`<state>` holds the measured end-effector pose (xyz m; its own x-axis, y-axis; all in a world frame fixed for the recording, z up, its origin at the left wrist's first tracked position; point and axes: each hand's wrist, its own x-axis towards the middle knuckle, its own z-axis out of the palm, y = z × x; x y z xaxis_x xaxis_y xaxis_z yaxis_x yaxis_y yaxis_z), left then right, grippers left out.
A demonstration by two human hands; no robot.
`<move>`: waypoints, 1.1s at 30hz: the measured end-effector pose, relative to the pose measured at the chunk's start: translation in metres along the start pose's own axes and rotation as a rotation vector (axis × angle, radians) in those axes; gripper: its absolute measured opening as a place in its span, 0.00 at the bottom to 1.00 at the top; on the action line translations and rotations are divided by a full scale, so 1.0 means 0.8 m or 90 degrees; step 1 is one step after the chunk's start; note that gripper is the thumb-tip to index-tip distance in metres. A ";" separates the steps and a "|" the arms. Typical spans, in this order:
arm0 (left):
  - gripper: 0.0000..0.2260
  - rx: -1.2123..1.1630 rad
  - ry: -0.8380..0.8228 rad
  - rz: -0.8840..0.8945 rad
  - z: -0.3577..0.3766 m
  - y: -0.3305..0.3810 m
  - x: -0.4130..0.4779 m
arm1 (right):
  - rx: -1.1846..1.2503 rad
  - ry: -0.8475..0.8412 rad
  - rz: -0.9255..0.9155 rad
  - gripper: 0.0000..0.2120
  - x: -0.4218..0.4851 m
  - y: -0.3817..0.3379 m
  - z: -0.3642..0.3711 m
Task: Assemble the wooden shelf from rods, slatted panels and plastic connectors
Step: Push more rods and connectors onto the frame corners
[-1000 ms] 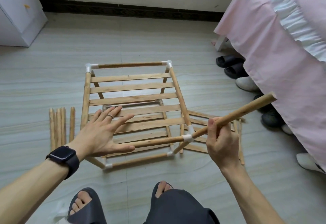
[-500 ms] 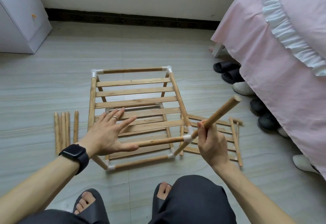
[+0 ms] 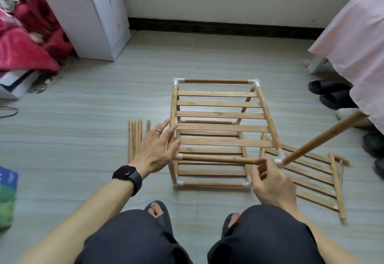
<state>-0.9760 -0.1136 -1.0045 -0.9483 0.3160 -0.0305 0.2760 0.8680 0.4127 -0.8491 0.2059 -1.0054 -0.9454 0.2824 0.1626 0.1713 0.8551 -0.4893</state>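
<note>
The half-built wooden shelf frame (image 3: pixel 218 116) stands on the floor in front of me, with slatted panels and white plastic connectors at its corners. My left hand (image 3: pixel 155 149) is spread open, and its fingers touch the frame's upper left rod. My right hand (image 3: pixel 270 182) has its fingers curled round the right end of the front top rod (image 3: pixel 218 159). Beside that end, a white connector (image 3: pixel 279 159) carries a long rod (image 3: pixel 324 139) that slants up to the right, free of either hand.
Several loose rods (image 3: pixel 135 139) lie left of the frame. A spare slatted panel (image 3: pixel 311 172) lies on the floor to the right. A white cabinet (image 3: pixel 93 14) and red fabric (image 3: pixel 25 35) are at far left; a pink-covered bed (image 3: pixel 353 45) and slippers (image 3: pixel 328 91) are at right.
My right hand has let go of the slanted rod and dropped to the end of the front top rod. My left hand has slid from over the slats to the frame's left rod.
</note>
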 end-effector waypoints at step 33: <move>0.04 -0.299 0.034 -0.407 0.131 -0.140 0.072 | -0.155 -0.243 -0.268 0.29 0.163 -0.182 0.158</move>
<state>-1.0454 -0.1527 -1.1478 -0.9099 -0.2189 -0.3525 -0.4088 0.6185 0.6711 -1.0321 0.0630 -1.0211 -0.9703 -0.2382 -0.0415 -0.2224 0.9467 -0.2329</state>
